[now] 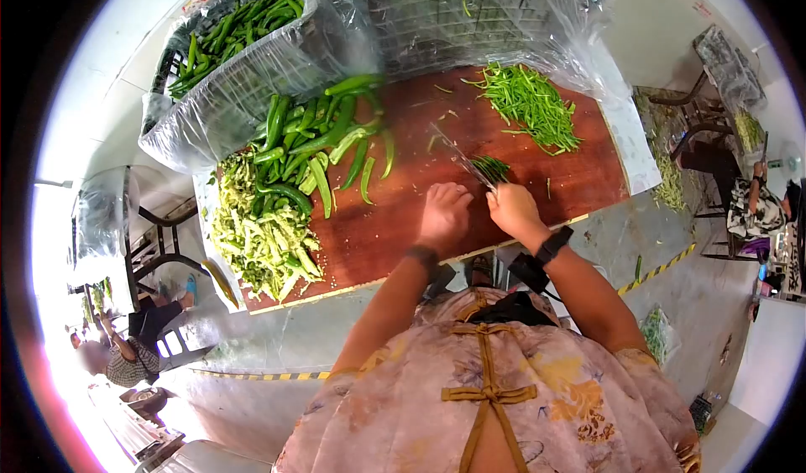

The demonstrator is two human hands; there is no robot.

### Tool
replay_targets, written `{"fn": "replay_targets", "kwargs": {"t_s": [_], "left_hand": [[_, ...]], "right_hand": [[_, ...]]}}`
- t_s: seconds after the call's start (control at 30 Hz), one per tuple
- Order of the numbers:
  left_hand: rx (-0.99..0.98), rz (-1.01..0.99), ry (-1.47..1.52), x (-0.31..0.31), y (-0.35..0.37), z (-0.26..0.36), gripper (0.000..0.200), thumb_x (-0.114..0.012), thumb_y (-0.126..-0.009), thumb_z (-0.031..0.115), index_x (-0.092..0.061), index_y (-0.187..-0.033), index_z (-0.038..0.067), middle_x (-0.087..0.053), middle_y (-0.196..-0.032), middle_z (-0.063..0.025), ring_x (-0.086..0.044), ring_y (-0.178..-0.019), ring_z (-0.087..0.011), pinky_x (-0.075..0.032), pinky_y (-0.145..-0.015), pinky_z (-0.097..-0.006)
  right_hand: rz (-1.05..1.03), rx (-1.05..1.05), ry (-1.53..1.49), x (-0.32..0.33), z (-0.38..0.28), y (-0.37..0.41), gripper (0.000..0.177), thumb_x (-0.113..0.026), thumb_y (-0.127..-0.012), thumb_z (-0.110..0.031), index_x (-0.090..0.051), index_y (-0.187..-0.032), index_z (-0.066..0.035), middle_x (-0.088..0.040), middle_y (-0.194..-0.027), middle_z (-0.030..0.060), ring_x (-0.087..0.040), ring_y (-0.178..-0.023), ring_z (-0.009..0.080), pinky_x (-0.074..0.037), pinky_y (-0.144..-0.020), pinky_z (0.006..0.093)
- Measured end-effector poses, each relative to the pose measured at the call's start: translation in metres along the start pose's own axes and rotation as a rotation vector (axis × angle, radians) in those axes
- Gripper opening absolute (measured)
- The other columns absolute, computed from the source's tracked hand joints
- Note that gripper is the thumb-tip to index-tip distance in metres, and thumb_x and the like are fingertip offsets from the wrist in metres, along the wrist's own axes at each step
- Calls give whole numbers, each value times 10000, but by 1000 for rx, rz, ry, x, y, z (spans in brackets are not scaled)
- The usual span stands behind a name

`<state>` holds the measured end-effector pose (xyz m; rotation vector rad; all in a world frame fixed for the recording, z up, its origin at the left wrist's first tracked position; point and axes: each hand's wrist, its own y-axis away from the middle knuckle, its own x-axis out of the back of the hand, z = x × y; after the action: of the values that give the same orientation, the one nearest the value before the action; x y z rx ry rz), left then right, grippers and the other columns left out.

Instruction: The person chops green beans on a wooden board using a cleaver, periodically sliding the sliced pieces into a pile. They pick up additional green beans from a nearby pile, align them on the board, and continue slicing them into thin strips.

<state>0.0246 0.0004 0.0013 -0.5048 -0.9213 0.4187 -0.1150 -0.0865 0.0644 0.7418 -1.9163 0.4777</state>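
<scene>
From where I sit, far off, I think the step in hand is cutting green peppers into thin strips. The right hand [516, 211] is wrapped tight around the handle of a knife [460, 156], near the middle of the near edge of the table [395, 221]. The blade points away toward the far edge. A small bunch of green strips [492, 169] lies right beside the blade, on its right side. The left hand [445, 213] is just left of the knife, with its fingers bent in. It is blurry, so I cannot tell if it holds anything.

I'd say the next move calls for the left fingers to stay tucked back from the blade, and for slow, even cuts.

The pile of thin green strips [537, 108] sits by the far right corner, loose and messy like cut grass. Along the left side is a heap of long green peppers [290, 129], smooth and shiny. Some split pepper pieces [322, 186] lie at its near end, curved and open. Close to the near left corner are pale pepper scraps [264, 242], lumpy and light green.

The table top is red-brown, flat and smooth. Past its far left corner is a crate [155, 95] with more peppers [243, 36] in it, lined with thin, crinkly, clear plastic [252, 74].
</scene>
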Motion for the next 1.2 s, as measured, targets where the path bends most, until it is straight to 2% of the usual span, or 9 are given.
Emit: {"fn": "replay_targets", "kwargs": {"t_s": [0.1,0.4,0.77,0.83,0.9,1.0,1.07,1.13,1.2], "left_hand": [[79,63,-69,5,-2,5,183,-580,-652,38,-629,-826,62,-586,-915,-79,-543,-944,-281,-406,-832,-438],[30,31,-147,3,-2,4,87,-589,-630,45,-596,-712,70,-564,-829,-70,-542,-918,-280,-409,-815,-439],[21,-19,-120,5,-2,2,161,-584,-608,47,-626,-762,68,-568,-827,-64,-531,-941,-275,-412,-821,-435],[12,-9,-123,1,-4,0,173,-582,-607,49,-631,-772,67,-570,-829,-63,-532,-933,-274,-413,-818,-436],[-27,25,-170,-3,-2,-5,37,-571,-657,137,-568,-691,120,-564,-786,-41,-544,-861,-270,-401,-786,-429],[12,-47,-131,-3,-1,-3,153,-567,-626,65,-627,-767,75,-579,-840,-59,-533,-917,-271,-415,-798,-427],[-3,-25,-130,-2,-2,-4,140,-567,-634,68,-626,-760,78,-581,-840,-61,-532,-920,-273,-413,-801,-428],[-7,-6,-121,2,-1,-1,127,-566,-642,72,-626,-754,80,-583,-841,-63,-531,-923,-275,-410,-805,-430],[29,-32,-185,12,-1,3,154,-566,-662,81,-625,-804,86,-584,-882,-73,-529,-927,-275,-403,-817,-448]], "right_hand": [[-43,-38,-22,15,2,24,228,-563,-832,-188,-587,-723,11,-581,-660,230,-574,-658,429,-458,-599,499],[-157,-30,23,27,0,49,205,-566,-818,-174,-594,-768,23,-603,-712,232,-589,-706,418,-469,-643,500],[-239,-48,55,16,0,28,229,-562,-818,-184,-607,-719,17,-599,-712,240,-591,-703,419,-475,-640,499],[-203,64,45,3,-5,12,248,-547,-823,-188,-607,-703,21,-600,-705,239,-590,-698,425,-476,-637,500],[-146,36,15,0,-14,4,262,-541,-821,-191,-614,-703,31,-607,-722,246,-596,-708,425,-481,-645,500],[-193,-53,-13,9,-17,0,267,-548,-817,-192,-623,-704,38,-613,-747,253,-601,-720,426,-485,-659,499],[-233,-6,27,9,-11,7,269,-552,-820,-199,-636,-726,39,-619,-768,254,-606,-733,426,-489,-667,496],[-260,-44,24,13,2,22,267,-556,-819,-201,-639,-736,38,-618,-764,252,-606,-734,427,-490,-667,496],[-310,-62,38,17,11,33,257,-569,-812,-198,-643,-758,42,-616,-765,255,-607,-750,429,-491,-672,497]]}}
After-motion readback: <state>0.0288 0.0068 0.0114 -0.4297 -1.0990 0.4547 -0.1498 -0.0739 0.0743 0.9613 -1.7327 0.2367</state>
